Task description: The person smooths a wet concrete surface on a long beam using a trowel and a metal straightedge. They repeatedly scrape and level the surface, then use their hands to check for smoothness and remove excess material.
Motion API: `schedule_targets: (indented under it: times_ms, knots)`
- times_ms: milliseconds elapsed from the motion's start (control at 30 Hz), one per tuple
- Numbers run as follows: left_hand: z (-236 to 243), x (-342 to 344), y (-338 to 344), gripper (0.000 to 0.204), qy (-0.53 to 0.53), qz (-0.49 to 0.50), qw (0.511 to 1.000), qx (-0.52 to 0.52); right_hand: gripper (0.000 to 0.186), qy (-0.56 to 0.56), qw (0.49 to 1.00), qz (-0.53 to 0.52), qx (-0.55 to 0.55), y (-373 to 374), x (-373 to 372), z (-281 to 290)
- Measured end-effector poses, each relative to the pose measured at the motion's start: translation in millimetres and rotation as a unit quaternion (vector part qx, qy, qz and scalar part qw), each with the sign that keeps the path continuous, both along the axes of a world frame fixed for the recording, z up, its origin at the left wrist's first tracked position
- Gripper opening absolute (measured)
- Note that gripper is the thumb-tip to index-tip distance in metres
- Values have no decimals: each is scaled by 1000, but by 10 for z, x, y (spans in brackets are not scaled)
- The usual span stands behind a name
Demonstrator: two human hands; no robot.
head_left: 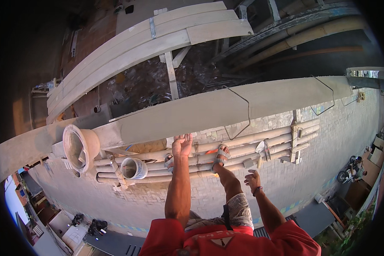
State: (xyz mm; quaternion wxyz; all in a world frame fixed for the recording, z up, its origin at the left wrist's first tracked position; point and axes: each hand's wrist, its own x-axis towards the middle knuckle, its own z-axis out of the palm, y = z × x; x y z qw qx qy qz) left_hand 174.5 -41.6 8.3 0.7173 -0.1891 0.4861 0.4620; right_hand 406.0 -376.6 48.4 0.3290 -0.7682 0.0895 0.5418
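Note:
Along the front edge of a grey, smoothly plastered beam (179, 113), my left hand (182, 145) is held palm up, fingertips at the edge. Whether they press on it is hard to tell; nothing shows in the palm. My right hand (252, 180) hangs lower, on the right, its fingers apart and nothing in them. Just beyond it, a trowel (260, 149) rests on the bamboo poles (281, 138), with a small grey block (248, 163) beside it. Two bent metal rods (248, 111) hook over the beam.
My sandaled feet (221, 155) stand on the bamboo scaffold, high above a paved lane (166, 200). A mortar-stained tub (94, 147) and a white bucket (133, 168) are on the left. Beyond the beam are pale planks (128, 59) and a dark drop. A motorbike (350, 168) is below right.

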Motion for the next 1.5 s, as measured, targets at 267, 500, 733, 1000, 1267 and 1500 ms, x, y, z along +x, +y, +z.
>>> schedule_targets:
  times_ms: [267,500,733,1000,1267,1500]
  knots:
    - [-51,27,100,57,39,7,999,-31,41,-32,989,-14,-141,-1190,769,355]
    - [-160,-64,120,52,50,28,997,-58,39,0,999,-6,-49,-619,839,428]
    - [-256,-153,241,61,45,24,993,-106,36,23,999,37,20,-243,560,598]
    - [-363,-212,236,57,44,5,995,-93,35,-13,998,38,-55,-466,557,720]
    - [-220,-73,303,51,25,33,993,-107,39,-36,999,16,-31,-540,527,940]
    - [-207,-73,320,57,19,-1,998,-59,37,-28,999,11,-21,-227,760,915]
